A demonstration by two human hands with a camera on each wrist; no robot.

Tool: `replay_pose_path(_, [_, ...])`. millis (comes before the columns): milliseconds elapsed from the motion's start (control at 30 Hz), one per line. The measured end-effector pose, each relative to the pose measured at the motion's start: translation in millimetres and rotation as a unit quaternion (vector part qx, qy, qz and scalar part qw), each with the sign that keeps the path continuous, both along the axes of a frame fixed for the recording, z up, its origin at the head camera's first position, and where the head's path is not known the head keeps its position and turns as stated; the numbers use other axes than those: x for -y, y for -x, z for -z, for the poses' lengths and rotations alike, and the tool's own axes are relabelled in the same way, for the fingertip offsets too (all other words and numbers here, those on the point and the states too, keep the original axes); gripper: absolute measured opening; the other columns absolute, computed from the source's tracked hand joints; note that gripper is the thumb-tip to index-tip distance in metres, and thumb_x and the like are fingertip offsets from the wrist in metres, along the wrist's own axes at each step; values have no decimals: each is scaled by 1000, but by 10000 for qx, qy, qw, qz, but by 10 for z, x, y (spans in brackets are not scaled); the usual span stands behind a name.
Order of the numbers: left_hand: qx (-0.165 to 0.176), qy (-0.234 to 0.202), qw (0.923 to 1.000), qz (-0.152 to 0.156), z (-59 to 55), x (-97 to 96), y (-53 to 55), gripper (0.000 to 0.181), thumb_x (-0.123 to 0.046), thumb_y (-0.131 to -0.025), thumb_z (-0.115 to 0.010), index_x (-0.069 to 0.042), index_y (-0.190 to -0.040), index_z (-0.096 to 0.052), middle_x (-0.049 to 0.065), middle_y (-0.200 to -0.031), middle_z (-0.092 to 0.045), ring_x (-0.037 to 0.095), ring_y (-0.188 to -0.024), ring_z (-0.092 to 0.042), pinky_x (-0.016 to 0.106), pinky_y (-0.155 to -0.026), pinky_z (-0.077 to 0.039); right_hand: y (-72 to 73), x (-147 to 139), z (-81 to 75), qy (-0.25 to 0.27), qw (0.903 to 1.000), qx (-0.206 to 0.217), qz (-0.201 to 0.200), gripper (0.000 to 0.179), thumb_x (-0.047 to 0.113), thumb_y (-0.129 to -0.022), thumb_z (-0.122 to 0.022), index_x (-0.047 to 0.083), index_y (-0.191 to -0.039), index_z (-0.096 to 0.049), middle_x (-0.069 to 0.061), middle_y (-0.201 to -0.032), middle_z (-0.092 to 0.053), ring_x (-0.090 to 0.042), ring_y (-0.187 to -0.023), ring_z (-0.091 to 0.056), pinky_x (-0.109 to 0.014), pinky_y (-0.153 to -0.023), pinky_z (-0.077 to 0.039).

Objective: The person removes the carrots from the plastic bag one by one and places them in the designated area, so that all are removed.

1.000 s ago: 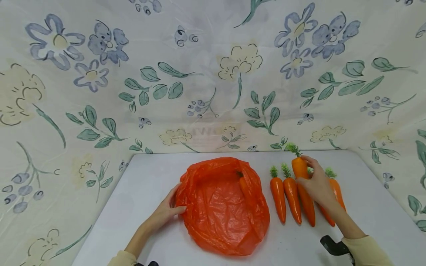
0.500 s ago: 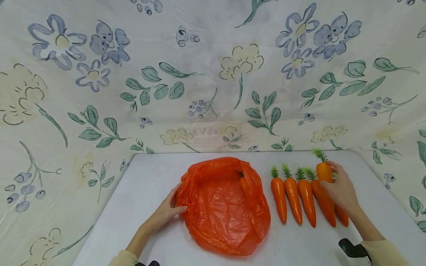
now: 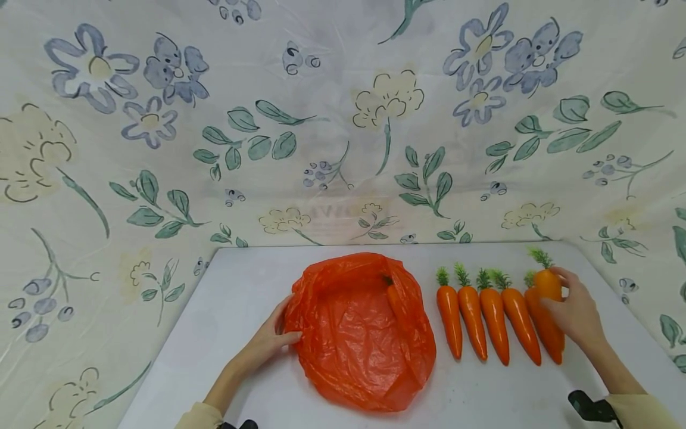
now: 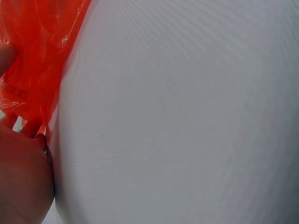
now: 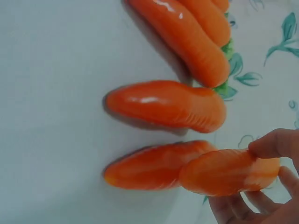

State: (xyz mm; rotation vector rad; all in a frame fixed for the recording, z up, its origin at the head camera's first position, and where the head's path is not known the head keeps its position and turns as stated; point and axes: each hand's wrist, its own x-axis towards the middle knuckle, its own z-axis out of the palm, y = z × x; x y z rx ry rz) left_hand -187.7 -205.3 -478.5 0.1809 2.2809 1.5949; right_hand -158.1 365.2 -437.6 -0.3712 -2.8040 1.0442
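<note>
My right hand (image 3: 577,311) pinches an orange toy carrot (image 3: 548,287) by its thick upper end, its green leafy top pointing away from me. In the right wrist view, the held carrot (image 5: 224,171) overlaps another carrot (image 5: 154,165) lying under it on the table. To the left, several more carrots (image 3: 495,325) lie in a row, tips toward me. My left hand (image 3: 265,336) holds the left side of a red plastic bag (image 3: 359,357), its thumb on the film and its fingertips partly hidden. Inside the bag's right side lies one carrot (image 3: 395,301).
The white table (image 3: 214,310) runs back to a flower-printed cloth (image 3: 332,119) hanging behind it. Dark wrist-worn devices sit at both sleeves; the right device (image 3: 589,406) shows near the front edge.
My right hand has moved rightward along the row with the carrot in its grip, from over the middle carrots to over the rightmost one. The left hand and the bag have stayed put.
</note>
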Motion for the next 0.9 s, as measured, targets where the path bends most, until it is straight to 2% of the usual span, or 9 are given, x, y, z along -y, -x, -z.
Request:
replay_pose_path(133, [5,-3,10000,-7,9,3,-1,88,-26,-87,-70,-20,-158,-17,9,-164,-17,33,-151,-12,60,-119,-16,-7,-71,14,-112,9998,95,109,68,6,-90,-55,-6,-149,-23,-45,-137,-30,-54,-102,-45,-61,-81,-53])
replay_pose_path(367, [33,23,10000,-65,37,3,-3,90,-28,-86,-71,-21,-158,-16,9,-165,-17,33,-151,-12,60,-118,-19,-41,-215,70,-286,9993,-12,228,66,5,-89,-55,-10,-146,-25,-46,-132,-33,-55,-100,-45,-63,-79,-51])
replay_pose_path(533, [93,-32,9999,-102,54,6,4,90,-28,-86,-71,-22,-157,-17,8,-165,-17,32,-151,-13,59,-118,-19,-53,-267,119,-285,9991,147,285,66,5,-89,-55,-11,-146,-24,-46,-132,-32,-58,-106,-42,-68,-86,-47])
replay_pose_path(700, [15,-35,10000,-29,52,7,2,89,-26,-86,-70,-20,-158,-17,9,-164,-17,33,-151,-13,59,-119,-19,-33,-291,174,-311,9982,384,351,67,2,-90,-54,-11,-147,-21,-46,-134,-29,-59,-111,-39,-70,-92,-43])
replay_pose_path(900, [-32,-137,9999,9,29,10,-7,88,-23,-87,-69,-20,-158,-18,9,-164,-18,33,-152,-12,59,-119,-16,-2,-344,218,-409,9976,533,135,69,1,-90,-54,-11,-148,-19,-46,-133,-28,-59,-110,-38,-71,-92,-41])
